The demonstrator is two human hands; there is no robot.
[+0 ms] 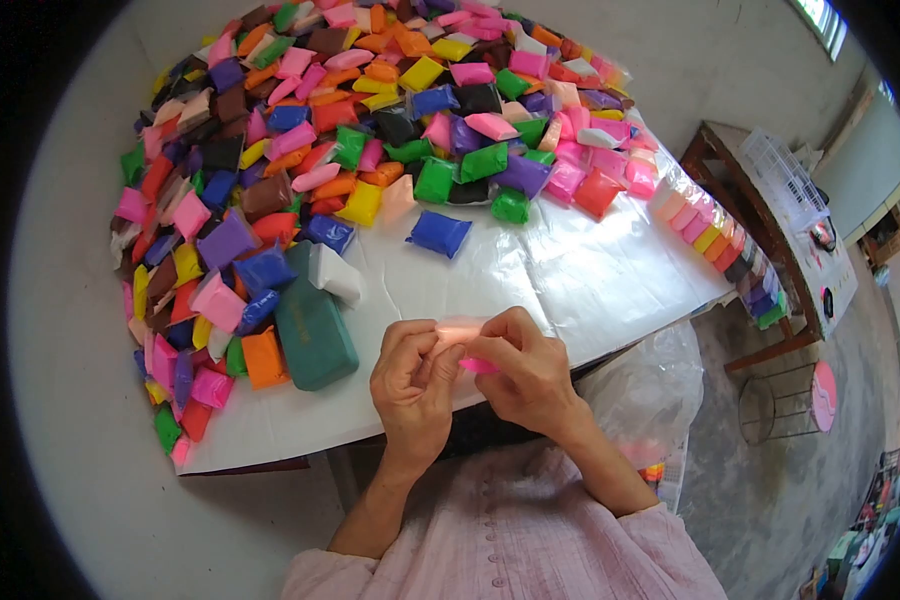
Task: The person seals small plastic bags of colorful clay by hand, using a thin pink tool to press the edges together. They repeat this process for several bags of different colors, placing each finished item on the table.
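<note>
Spanning the gap between 2 hands in the head view, a peach packet [457,333] lies at the fingertips, just above the counter's near edge as seen here. Its long axis runs roughly left to right, from the left hand [410,393] to the right hand [526,377], so neither is clearly nearer. The left fingers are pinched on its left end, thumb below. The right fingers are together on a pink packet [481,364], which sits just under the peach packet's right end; they also meet that end, though how the grip divides between the 2 is hidden. The knuckles cover both ends, leaving only the middle in sight.

Left of the hands, a green case [317,338] lies on the counter [580,265], a white packet [337,277] against its upper part and an orange packet [264,360] just beside it. Beyond the fingers is 1 blue packet [439,232], near the front of a large mixed heap [435,180]. Off to the right, a row of packets [708,228] lines the counter's edge, with a clear bag [660,380] hanging below.
</note>
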